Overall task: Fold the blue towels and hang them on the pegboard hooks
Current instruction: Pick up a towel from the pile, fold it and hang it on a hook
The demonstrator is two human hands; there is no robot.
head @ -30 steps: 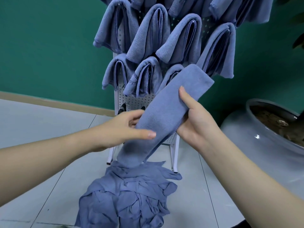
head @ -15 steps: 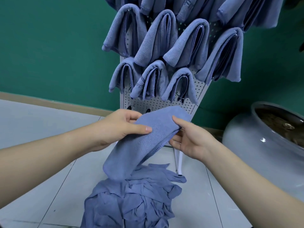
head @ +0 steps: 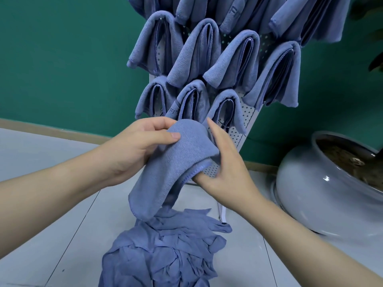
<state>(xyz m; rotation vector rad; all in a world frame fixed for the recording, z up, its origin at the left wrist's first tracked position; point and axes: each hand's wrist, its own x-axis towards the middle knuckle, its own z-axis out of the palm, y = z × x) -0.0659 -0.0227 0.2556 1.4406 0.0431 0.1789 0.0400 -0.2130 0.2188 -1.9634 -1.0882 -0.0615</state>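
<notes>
My left hand [head: 136,148] has its fingers [head: 157,126] and thumb curled around the top of a soft blue folded towel [head: 176,168], pinching it. My right hand [head: 223,162] lies against the towel's other side with its fingers tucked under the fold, one finger pointing up. The towel hangs in front of the white pegboard with little holes [head: 246,119], low down, just under the other blue towels hanging on it [head: 234,59]. A messy pile of blue towels [head: 165,251] lies on the grey floor [head: 51,204]. A big grey pot [head: 323,191] sits to the right.
</notes>
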